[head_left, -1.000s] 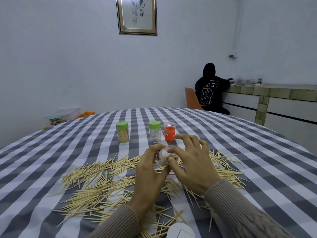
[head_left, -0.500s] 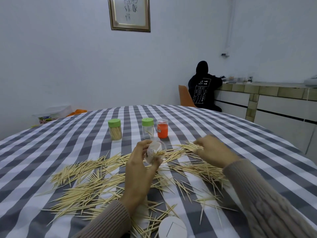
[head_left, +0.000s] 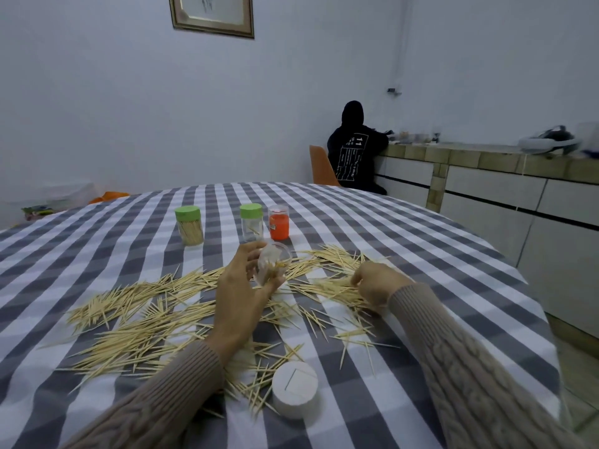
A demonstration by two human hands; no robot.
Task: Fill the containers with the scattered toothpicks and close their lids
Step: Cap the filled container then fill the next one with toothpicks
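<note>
Fingers of the right hand curl out of sight into the toothpicks on the table, its grip unclear. Left hand grips a clear jar, tilted, some toothpicks inside (blurred). Beyond stand one full green-lidded jar, one near-empty, and an orange jar. White lid lies near.

Left hand raised just above the toothpick pile, fingers and thumb curled round a clear container, tilted. Right hand down on the pile's right end, fingers curled, pinching toothpicks. Both forearms in beige knit sleeves.
</note>
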